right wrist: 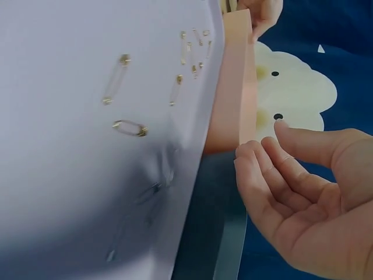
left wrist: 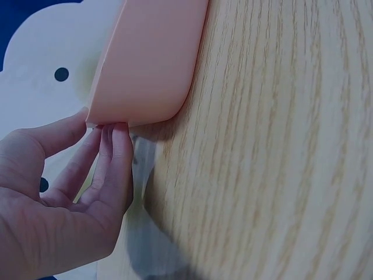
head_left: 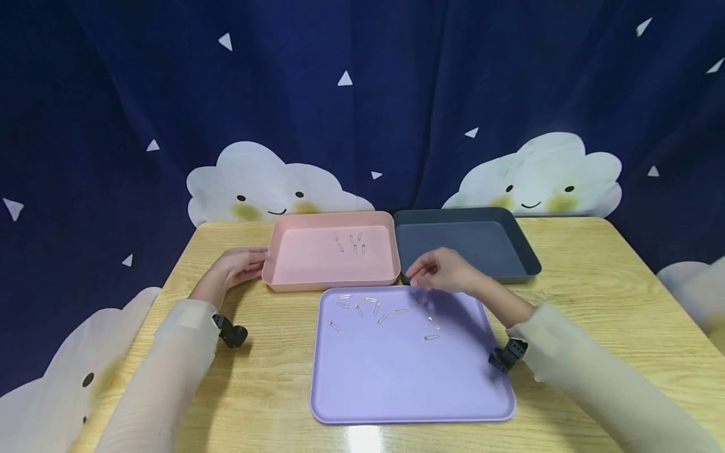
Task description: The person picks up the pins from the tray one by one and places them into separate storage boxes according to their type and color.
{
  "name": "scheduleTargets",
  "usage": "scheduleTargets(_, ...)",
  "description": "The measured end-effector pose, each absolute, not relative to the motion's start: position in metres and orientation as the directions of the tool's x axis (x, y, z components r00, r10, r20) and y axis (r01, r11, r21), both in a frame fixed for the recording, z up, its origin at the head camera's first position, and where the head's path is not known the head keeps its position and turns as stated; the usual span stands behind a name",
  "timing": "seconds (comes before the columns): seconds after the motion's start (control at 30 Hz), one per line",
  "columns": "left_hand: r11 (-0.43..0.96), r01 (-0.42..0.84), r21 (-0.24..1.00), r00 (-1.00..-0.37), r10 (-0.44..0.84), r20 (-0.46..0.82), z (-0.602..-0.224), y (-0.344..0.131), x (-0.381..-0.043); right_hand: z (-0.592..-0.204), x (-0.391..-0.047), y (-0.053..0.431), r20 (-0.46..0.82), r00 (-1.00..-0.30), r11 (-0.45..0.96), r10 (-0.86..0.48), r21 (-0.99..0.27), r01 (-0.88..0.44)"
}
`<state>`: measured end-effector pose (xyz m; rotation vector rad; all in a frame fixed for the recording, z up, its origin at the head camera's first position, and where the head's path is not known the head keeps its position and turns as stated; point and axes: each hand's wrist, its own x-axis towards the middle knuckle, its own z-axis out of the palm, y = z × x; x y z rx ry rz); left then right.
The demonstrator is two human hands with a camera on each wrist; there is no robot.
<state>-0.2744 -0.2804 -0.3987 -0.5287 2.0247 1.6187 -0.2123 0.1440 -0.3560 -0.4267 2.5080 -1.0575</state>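
My left hand (head_left: 240, 263) is at the left end of the pink tray (head_left: 300, 284). In the left wrist view its thumb meets the rim, and its nearly straight fingers (left wrist: 119, 151) touch the outer wall. My right hand (head_left: 444, 269) is at the front left corner of the dark blue tray (head_left: 527, 258), beside the pink one. Its fingers (right wrist: 250, 175) are loosely bent at the rim with the thumb apart, and nothing shows between them. Several safety pins (head_left: 363, 249) lie in the pink tray, and more safety pins (head_left: 432, 337) are scattered on the purple tray (head_left: 408, 402).
The wooden table (head_left: 595, 302) carries all three trays, the purple one in front of the other two. A navy curtain (head_left: 396, 94) with white clouds hangs behind. My right hand and forearm shade the right side of the purple tray.
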Motion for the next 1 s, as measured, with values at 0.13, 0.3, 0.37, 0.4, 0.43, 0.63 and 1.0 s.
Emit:
scheduleTargets(0.13,0.223,-0.576,0.787,-0.805,0.011,-0.593,-0.399,-0.280,-0.274,-0.361,-0.204,0.155,-0.213,-0.887,0.686,-0.409,-0.714,-0.145)
scheduleTargets(0.3,0.228,-0.575,0.786,-0.805,0.015,-0.593,-0.399,-0.280,-0.274,-0.368,-0.195,0.171,-0.212,-0.897,0.716,-0.388,-0.682,-0.149)
scheduleTargets(0.37,0.231,-0.572,0.787,-0.806,0.020,-0.591,-0.399,-0.281,-0.274,-0.372,-0.193,0.177,-0.216,-0.903,0.731,-0.372,-0.668,-0.141)
scheduleTargets(0.4,0.231,-0.570,0.788,-0.807,0.023,-0.590,-0.399,-0.281,-0.274,-0.373,-0.192,0.180,-0.216,-0.904,0.736,-0.369,-0.661,-0.143)
scheduleTargets(0.43,0.231,-0.569,0.789,-0.807,0.027,-0.590,-0.399,-0.281,-0.273,-0.374,-0.191,0.183,-0.216,-0.906,0.744,-0.364,-0.652,-0.144)
scheduleTargets(0.63,0.220,-0.567,0.794,-0.810,0.026,-0.586,-0.399,-0.281,-0.274,-0.382,-0.185,0.198,-0.225,-0.909,0.778,-0.349,-0.611,-0.148)
scheduleTargets(1.0,0.217,-0.566,0.796,-0.811,0.025,-0.584,-0.400,-0.281,-0.273,-0.392,-0.178,0.205,-0.128,-0.910,0.798,-0.395,-0.539,-0.270)
